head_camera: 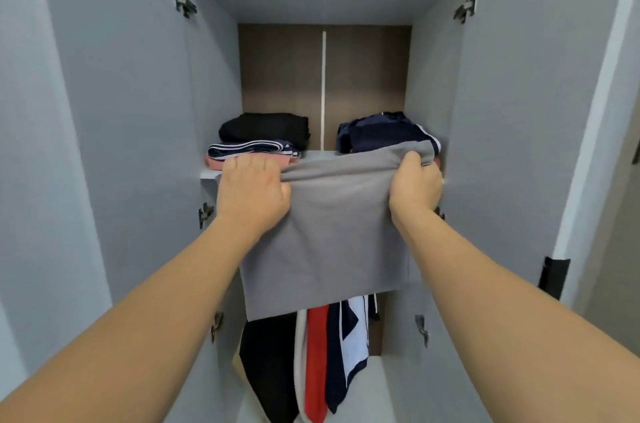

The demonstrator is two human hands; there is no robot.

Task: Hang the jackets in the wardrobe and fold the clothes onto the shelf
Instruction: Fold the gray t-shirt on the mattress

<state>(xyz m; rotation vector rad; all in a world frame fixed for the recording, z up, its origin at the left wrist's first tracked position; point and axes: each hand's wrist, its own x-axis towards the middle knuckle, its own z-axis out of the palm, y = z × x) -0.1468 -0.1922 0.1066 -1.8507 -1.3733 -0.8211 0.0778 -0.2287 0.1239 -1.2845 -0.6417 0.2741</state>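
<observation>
While the left hand [251, 194] and the right hand [414, 185] each clench a top corner of the plain grey, soft knit garment [325, 235], fingers curled tight into bunched cloth, the piece hangs as a flat, doubled panel in front of the pale grey wardrobe shelf [207, 174]. Its upper edge sits level with the shelf's front lip and its lower hem drops over the hanging space below.

From here the likely trouble is the fold slipping open: the cloth is limp and held only at two corners, so lifting it over the lip could let the loose lower part drag and unfold. The left knuckles are touching or just beside the pink folded garment with a navy white-striped piece on top [252, 154], which a push could shove askew. The navy folded pile with white stripes [384, 133] lies just behind the right hand, leaving a narrow gap between piles.

The grey fabric looks smooth and creased only at the grips.
</observation>
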